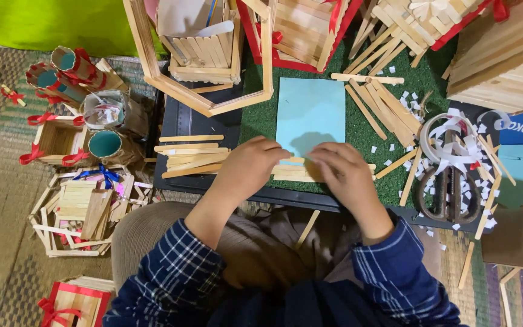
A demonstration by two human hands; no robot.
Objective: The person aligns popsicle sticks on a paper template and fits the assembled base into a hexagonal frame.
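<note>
Both hands, left hand [250, 165] and right hand [341, 169], press fingers down on a row of sticks [295, 171] (laid flat) below the blue card [310, 112] on the worktop [213, 124]; scissors [449, 188] lie near.

We see row of flat pale wooden sticks [298, 172] lying side by side on green mat, lengthwise left to right, partly hidden under both hands. Left hand [246, 166] presses down on row's left part, fingers curled; right hand [343, 172] covers right part, fingertips on sticks. Light blue card sheet [310, 115] lies flat just above, upright rectangle, lower edge touching sticks.
</note>
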